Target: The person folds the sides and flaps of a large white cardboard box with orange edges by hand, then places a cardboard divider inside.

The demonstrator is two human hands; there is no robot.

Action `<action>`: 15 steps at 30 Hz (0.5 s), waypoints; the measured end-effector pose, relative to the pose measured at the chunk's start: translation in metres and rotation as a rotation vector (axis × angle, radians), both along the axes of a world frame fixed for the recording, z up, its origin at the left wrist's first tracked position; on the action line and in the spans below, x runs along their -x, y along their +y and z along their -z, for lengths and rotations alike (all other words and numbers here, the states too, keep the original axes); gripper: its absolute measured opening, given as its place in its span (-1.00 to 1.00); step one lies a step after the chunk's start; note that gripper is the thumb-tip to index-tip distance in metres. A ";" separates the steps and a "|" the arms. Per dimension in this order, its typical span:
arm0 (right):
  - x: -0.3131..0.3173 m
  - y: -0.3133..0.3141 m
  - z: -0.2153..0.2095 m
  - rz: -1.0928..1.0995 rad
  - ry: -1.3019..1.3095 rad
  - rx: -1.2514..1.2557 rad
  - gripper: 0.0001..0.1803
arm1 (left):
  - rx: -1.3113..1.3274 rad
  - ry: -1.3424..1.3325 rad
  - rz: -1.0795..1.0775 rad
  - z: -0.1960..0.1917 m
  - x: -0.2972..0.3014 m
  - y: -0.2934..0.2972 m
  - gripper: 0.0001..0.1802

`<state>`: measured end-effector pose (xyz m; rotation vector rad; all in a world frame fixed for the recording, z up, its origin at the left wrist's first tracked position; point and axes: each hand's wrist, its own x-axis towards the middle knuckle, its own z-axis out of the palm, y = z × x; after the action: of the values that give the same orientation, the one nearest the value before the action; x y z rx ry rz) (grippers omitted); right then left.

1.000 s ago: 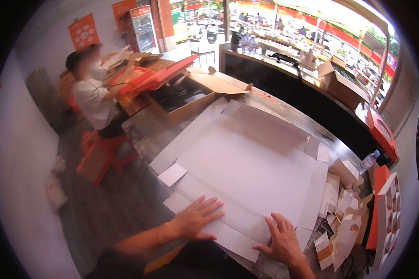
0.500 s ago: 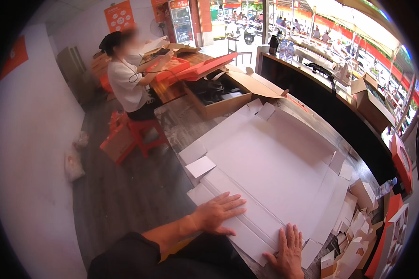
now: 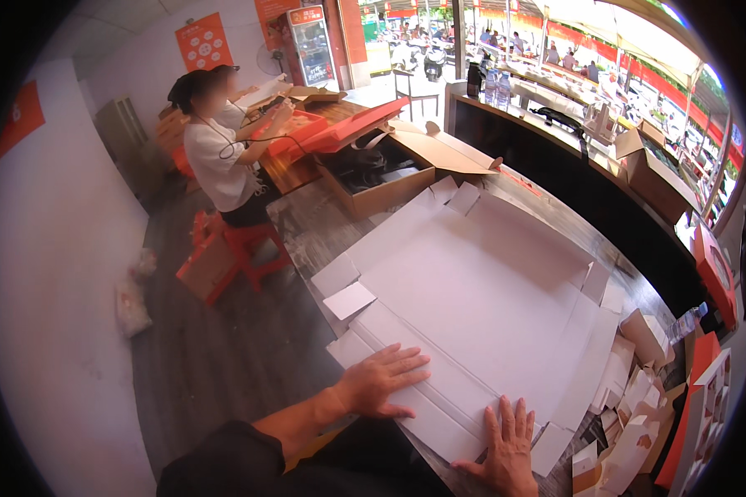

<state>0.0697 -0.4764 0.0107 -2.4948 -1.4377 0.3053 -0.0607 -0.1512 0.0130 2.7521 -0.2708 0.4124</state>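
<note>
A large white cardboard box blank (image 3: 472, 282) lies unfolded across the table in front of me, its creased side panels and small corner flaps partly raised. My left hand (image 3: 383, 381) rests flat on the near creased panel, fingers spread toward the right. Farther right along the same near edge, my right hand (image 3: 510, 451) presses flat with its fingers pointing away from me. Neither hand grips anything. One small white flap (image 3: 349, 301) stands out at the blank's left corner, above my left hand.
Beyond the blank stands an open brown carton (image 3: 377, 178) with black items inside. A co-worker (image 3: 224, 157) handles red boxes (image 3: 307, 132) at the far table. Cardboard scraps (image 3: 630, 406) and a plastic bottle (image 3: 686, 323) crowd the right. A red stool (image 3: 255, 248) stands left of the table.
The view has shifted slightly, so the surroundings sit a little farther left. Both my hands stay flat on the blank. The co-worker's hands have risen a little above the red box.
</note>
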 end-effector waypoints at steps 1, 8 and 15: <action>0.000 -0.001 0.000 -0.004 0.004 0.003 0.43 | -0.004 0.001 -0.001 0.000 0.000 0.000 -0.17; 0.000 -0.002 -0.002 -0.009 -0.015 0.061 0.49 | -0.036 0.025 -0.022 0.002 -0.001 -0.003 -0.13; 0.000 -0.004 0.000 -0.025 -0.017 0.085 0.56 | -0.039 0.104 0.007 0.006 0.000 -0.002 -0.07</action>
<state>0.0702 -0.4802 0.0105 -2.5532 -1.4940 0.3580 -0.0610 -0.1536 0.0072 2.7995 -0.2641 0.2632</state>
